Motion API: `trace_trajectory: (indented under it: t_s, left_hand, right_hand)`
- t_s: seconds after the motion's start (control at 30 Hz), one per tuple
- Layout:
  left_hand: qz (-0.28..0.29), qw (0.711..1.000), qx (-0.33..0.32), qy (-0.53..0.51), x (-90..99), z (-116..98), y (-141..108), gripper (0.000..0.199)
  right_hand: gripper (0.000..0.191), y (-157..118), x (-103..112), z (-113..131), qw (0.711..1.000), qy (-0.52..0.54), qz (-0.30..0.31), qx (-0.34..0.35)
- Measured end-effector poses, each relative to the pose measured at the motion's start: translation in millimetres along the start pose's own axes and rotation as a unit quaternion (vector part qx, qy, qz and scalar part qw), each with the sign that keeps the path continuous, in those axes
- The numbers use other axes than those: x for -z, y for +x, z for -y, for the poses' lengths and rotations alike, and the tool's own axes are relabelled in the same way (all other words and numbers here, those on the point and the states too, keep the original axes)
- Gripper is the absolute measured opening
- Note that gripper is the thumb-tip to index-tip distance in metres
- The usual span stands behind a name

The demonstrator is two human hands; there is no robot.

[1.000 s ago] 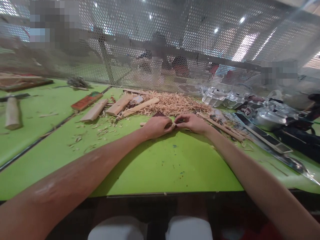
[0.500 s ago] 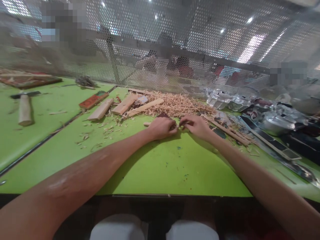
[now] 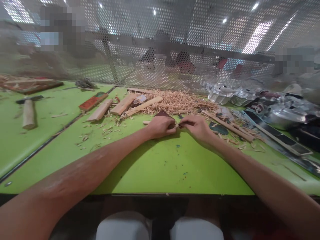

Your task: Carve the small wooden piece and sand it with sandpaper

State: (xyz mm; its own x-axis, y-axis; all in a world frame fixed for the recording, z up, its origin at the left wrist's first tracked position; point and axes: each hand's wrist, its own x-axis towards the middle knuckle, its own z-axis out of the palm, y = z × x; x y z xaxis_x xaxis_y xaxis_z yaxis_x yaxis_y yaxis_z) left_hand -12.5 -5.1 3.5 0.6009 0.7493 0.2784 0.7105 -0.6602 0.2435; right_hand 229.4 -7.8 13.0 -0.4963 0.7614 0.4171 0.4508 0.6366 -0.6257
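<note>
We have a slim wooden stick (image 3: 146, 122) in our left hand (image 3: 163, 126), just above the green worktop (image 3: 150, 166); its end pokes out on the side away from our right hand (image 3: 196, 127). Our left grip is closed around it. Our right grip is narrow, thumb and fingertips drawn together right beside the left fingers; what they pinch is too small for us to tell. Just behind our left hand lies a dark reddish-brown sheet (image 3: 163, 114). Beyond that, we see a heap of wood shavings (image 3: 182, 101), with flat pale wood blocks (image 3: 123, 104) and a red-painted block (image 3: 93, 101) to its left. A hammer (image 3: 29, 114) lies farther left, and shiny silvery bundles (image 3: 221, 94) sit at right, before a perforated screen (image 3: 135, 50).
</note>
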Motion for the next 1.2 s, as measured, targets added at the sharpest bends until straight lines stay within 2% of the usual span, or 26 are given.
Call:
trace_trajectory:
  t_s: [0.23,0.43,0.57,0.67,0.77,1.2]
  left_hand:
    - [0.004,1.0,0.0,0.011,-0.8,3,-2,0.026]
    - [-0.002,1.0,0.0,0.009,-2.6,5,-3,0.025]
    - [-0.002,1.0,-0.003,-0.006,0.0,3,-4,0.026]
    - [-0.005,1.0,-0.001,-0.006,1.6,2,-5,0.027]
    - [-0.002,1.0,-0.006,-0.008,1.8,2,-5,0.028]
    - [-0.008,1.0,-0.006,-0.011,1.8,5,-5,0.029]
  right_hand:
    - [0.023,-2,-5,1,1.0,-0.01,0.005,-0.016]
    - [0.021,-2,-9,0,0.999,0.005,-0.018,-0.037]
    - [0.019,-1,-10,1,0.999,-0.009,-0.009,-0.038]
    - [0.019,-2,-9,4,0.999,0.017,0.007,-0.051]
    - [0.019,-3,-9,7,0.997,0.044,-0.006,-0.063]
    - [0.018,-3,-11,3,0.999,0.035,-0.004,-0.038]
